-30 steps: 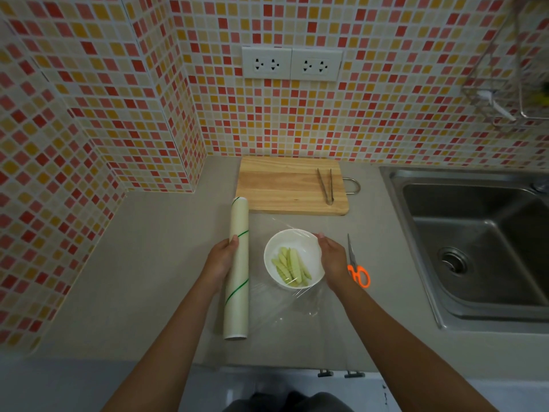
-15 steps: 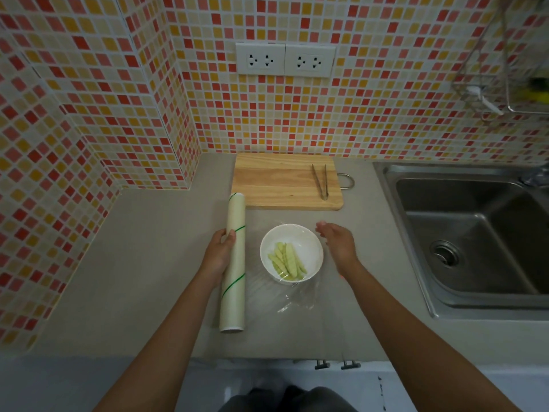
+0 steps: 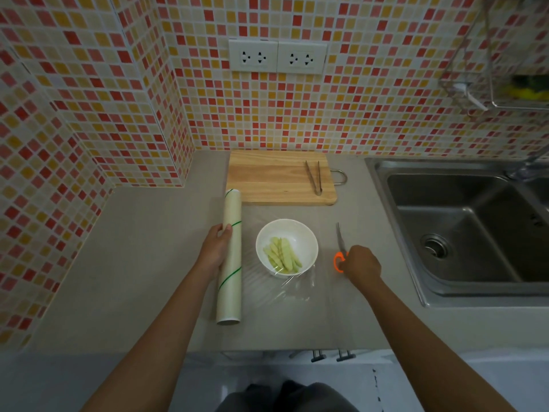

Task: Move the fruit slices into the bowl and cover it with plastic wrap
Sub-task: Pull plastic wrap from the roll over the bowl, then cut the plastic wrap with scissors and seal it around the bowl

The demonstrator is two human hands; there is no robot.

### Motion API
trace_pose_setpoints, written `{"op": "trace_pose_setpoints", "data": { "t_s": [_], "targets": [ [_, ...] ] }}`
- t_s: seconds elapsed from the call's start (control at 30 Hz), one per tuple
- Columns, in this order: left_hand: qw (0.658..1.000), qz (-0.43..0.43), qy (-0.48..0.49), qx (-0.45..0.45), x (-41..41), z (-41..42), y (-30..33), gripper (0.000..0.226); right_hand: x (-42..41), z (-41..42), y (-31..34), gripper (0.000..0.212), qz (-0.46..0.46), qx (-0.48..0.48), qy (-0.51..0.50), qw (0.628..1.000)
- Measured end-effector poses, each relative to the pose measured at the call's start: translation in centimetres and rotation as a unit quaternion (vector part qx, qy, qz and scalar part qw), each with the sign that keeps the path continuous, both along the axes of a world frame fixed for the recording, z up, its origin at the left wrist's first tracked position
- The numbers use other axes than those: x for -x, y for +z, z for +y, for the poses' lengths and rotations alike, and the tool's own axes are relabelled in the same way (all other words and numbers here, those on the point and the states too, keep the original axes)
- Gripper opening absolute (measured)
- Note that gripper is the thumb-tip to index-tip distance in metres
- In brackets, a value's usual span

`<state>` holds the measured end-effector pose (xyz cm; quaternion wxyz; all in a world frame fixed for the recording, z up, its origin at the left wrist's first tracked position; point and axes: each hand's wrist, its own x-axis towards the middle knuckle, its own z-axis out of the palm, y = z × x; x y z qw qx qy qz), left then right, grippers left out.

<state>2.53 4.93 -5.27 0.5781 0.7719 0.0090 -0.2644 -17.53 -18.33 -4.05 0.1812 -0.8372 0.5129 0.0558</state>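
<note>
A white bowl (image 3: pixel 300 233) holding pale green fruit slices (image 3: pixel 282 255) sits on the counter, with a clear sheet of plastic wrap (image 3: pixel 297 288) drawn over it from the roll. The plastic wrap roll (image 3: pixel 230 281) lies to the bowl's left, and my left hand (image 3: pixel 215 249) grips its middle. To the right of the bowl, my right hand (image 3: pixel 361 263) closes over the orange handles of the scissors (image 3: pixel 340 242), whose blades point away from me.
A wooden cutting board (image 3: pixel 273 176) with metal tongs (image 3: pixel 313 176) lies behind the bowl against the tiled wall. A steel sink (image 3: pixel 463 227) is at the right. The counter's front edge (image 3: pixel 267 349) is close to me.
My right hand left the bowl's right rim, moved right and came down onto the scissors' handles. My left hand stayed on the roll.
</note>
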Motion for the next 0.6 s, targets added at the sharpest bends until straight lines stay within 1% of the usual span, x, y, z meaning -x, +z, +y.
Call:
{"op": "trace_pose_setpoints", "data": {
  "t_s": [0.1,0.27,0.47,0.6],
  "targets": [
    [1.0,0.0,-0.003,-0.001,-0.12,0.0,0.1,0.048,0.18,0.19,-0.05,0.03,-0.012,-0.007,-0.012,1.0],
    [1.0,0.001,-0.004,0.003,-0.1,0.01,0.18,0.047,-0.04,0.09,0.26,0.03,-0.007,-0.015,-0.033,0.999],
    [1.0,-0.006,-0.005,-0.004,-0.11,0.16,0.16,0.047,0.16,-0.06,0.31,0.034,-0.012,-0.036,-0.054,0.998],
    [1.0,-0.002,-0.002,-0.002,-0.19,0.17,0.13,0.046,0.13,-0.31,0.32,0.034,-0.042,-0.057,-0.075,0.995]
  ]
}}
